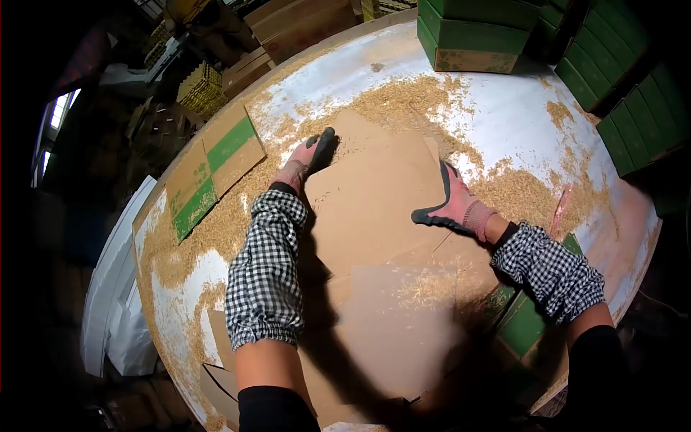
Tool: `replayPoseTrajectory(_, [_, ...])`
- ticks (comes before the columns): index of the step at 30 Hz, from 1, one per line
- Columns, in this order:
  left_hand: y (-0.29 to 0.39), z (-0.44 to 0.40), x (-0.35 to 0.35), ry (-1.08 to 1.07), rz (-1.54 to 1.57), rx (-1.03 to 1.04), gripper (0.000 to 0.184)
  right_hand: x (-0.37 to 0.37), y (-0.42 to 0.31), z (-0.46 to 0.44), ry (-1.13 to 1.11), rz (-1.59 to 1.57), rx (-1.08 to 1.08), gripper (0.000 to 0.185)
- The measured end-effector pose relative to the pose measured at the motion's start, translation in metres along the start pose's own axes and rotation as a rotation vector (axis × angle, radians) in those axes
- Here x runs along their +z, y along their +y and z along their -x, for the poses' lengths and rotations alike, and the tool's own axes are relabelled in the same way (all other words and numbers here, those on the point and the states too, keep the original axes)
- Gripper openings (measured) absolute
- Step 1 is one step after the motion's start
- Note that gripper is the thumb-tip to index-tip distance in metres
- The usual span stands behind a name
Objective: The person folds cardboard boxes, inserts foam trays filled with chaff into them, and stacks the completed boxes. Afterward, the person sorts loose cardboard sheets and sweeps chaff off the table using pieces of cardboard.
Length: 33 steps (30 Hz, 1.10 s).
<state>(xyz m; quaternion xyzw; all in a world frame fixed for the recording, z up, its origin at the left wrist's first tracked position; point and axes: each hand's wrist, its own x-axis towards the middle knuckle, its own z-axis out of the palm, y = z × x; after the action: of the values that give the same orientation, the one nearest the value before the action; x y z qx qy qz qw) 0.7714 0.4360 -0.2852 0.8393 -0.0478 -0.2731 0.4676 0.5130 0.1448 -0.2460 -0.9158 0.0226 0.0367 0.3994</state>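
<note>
A plain brown cardboard sheet (381, 194) lies between my two hands, with a few shavings on its left part. At its upper left edge is my left hand (311, 157), in a pink glove with dark fingertips, its fingers closed on the edge. My right hand (455, 201), gloved the same way, grips the right edge, the thumb stretched over the top face and the fingers along the side. Below it lies another cardboard piece (403, 317), sprinkled with shavings and partly in shadow. Checked sleeves cover both forearms.
Wood shavings (403, 97) are scattered over the round white table (497, 101). Printed green-and-brown cardboard (216, 162) lies at the left. Green boxes (475, 39) stand stacked at the back, with more green boxes (604, 54) at the right. A yellow stack (199, 88) stands beyond the table.
</note>
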Motion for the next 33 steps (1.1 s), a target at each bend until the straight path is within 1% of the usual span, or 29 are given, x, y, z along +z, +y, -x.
replayPoseTrajectory(1, [0.045, 0.059, 0.008, -0.069, -0.155, -0.116, 0.081, 0.003, 0.005, 0.005, 0.062, -0.140, 0.017, 0.120])
replayPoseTrajectory(3, [0.026, 0.085, 0.002, -0.267, -0.009, 0.007, 0.063, 0.003, 0.006, 0.010, 0.190, -0.421, 0.034, 0.117])
replayPoseTrajectory(5, [0.019, 0.124, -0.013, -0.290, 0.458, 0.046, 0.045, -0.007, -0.015, 0.010, 0.062, -0.708, 0.068, 0.097])
replayPoseTrajectory(6, [0.031, 0.143, -0.023, -0.360, 0.592, 0.023, 0.033, -0.014, -0.030, 0.011, 0.002, -0.845, 0.099, 0.087])
replayPoseTrajectory(7, [0.043, 0.162, -0.026, -0.273, 0.458, 0.108, 0.036, -0.008, -0.011, 0.005, -0.024, -0.531, -0.166, 0.079])
replayPoseTrajectory(8, [0.032, 0.159, -0.039, -0.332, 0.514, 0.232, 0.036, -0.018, -0.020, 0.007, -0.173, -0.729, -0.084, 0.072])
replayPoseTrajectory(9, [0.044, 0.175, -0.041, -0.389, 0.576, 0.349, 0.035, -0.033, -0.041, 0.018, -0.332, -0.923, 0.013, 0.064])
replayPoseTrajectory(10, [0.051, 0.196, -0.043, -0.286, 0.657, 0.183, 0.036, -0.042, -0.064, 0.035, -0.296, -0.924, -0.022, 0.052])
replayPoseTrajectory(11, [0.035, 0.193, -0.062, -0.448, 0.656, 0.201, 0.033, -0.049, -0.085, 0.045, -0.350, -0.879, 0.029, 0.053])
replayPoseTrajectory(12, [0.049, 0.203, -0.075, -0.378, 0.401, 0.201, 0.033, -0.053, -0.067, 0.036, -0.442, -0.755, -0.091, 0.045])
replayPoseTrajectory(13, [0.069, 0.229, -0.077, -0.206, 0.180, 0.245, 0.037, -0.059, -0.047, 0.026, -0.524, -0.631, -0.225, 0.037])
replayPoseTrajectory(14, [0.070, 0.235, -0.091, 0.103, -0.159, 0.306, 0.041, -0.069, -0.054, 0.024, -0.495, -0.567, -0.240, 0.034])
replayPoseTrajectory(15, [0.067, 0.254, -0.120, 0.187, 0.052, 0.296, 0.044, -0.082, -0.072, 0.028, -0.461, -0.504, -0.253, 0.032])
replayPoseTrajectory(16, [0.065, 0.318, -0.134, 0.401, 0.031, 0.359, 0.048, -0.105, -0.073, 0.021, -0.574, -0.762, -0.395, 0.040])
replayPoseTrajectory(17, [0.064, 0.369, -0.133, 0.584, 0.000, 0.424, 0.052, -0.132, -0.070, 0.015, -0.618, -0.906, -0.458, 0.044])
replayPoseTrajectory(18, [0.035, 0.403, -0.127, 0.543, 0.039, 0.340, 0.061, -0.158, -0.066, 0.009, -0.675, -1.050, -0.519, 0.048])
replayPoseTrajectory(19, [-0.007, 0.433, -0.115, 0.505, 0.081, 0.257, 0.071, -0.188, -0.081, 0.010, -0.694, -1.065, -0.528, 0.048])
replayPoseTrajectory(20, [-0.040, 0.470, -0.099, 0.522, -0.250, 0.124, 0.082, -0.216, -0.097, 0.015, -0.711, -1.077, -0.534, 0.047])
replayPoseTrajectory(21, [-0.132, 0.468, -0.099, 0.543, -0.592, 0.002, 0.094, -0.170, -0.083, -0.007, -0.715, -1.087, -0.569, 0.047])
replayPoseTrajectory(22, [-0.188, 0.486, -0.093, 0.668, -0.588, -0.158, 0.101, -0.163, -0.057, -0.024, -0.357, -0.814, -0.520, 0.043])
replayPoseTrajectory(23, [-0.227, 0.504, -0.084, 0.789, -0.562, -0.301, 0.108, -0.170, -0.041, -0.028, 0.004, -0.511, -0.458, 0.041])
replayPoseTrajectory(24, [-0.239, 0.514, -0.074, 0.851, -0.557, -0.441, 0.110, -0.179, -0.040, -0.028, 0.175, -0.422, -0.445, 0.037])
replayPoseTrajectory(25, [-0.247, 0.521, -0.066, 0.904, -0.555, -0.582, 0.111, -0.186, -0.029, -0.035, 0.159, -0.396, -0.518, 0.037])
replayPoseTrajectory(27, [-0.293, 0.533, -0.056, 0.990, -0.316, -0.766, 0.114, -0.182, -0.044, -0.019, 0.317, -0.168, -0.392, 0.038])
replayPoseTrajectory(28, [-0.330, 0.538, -0.054, 1.029, -0.190, -0.859, 0.115, -0.149, -0.078, 0.002, 0.347, -0.598, -0.166, 0.039])
replayPoseTrajectory(29, [-0.419, 0.532, -0.065, 0.950, -0.087, -0.814, 0.117, -0.114, -0.115, 0.025, 0.477, -1.064, 0.025, 0.040])
replayPoseTrajectory(31, [-0.398, 0.505, -0.044, 0.912, -0.223, -0.978, 0.113, -0.059, -0.095, 0.061, 0.217, -0.491, -0.330, 0.042])
replayPoseTrajectory(32, [-0.369, 0.501, -0.041, 0.861, -0.203, -0.888, 0.106, -0.031, -0.099, 0.073, -0.011, -0.801, -0.098, 0.042])
replayPoseTrajectory(33, [-0.381, 0.484, -0.033, 0.881, -0.271, -0.809, 0.102, -0.003, -0.102, 0.086, -0.162, -1.083, 0.200, 0.041])
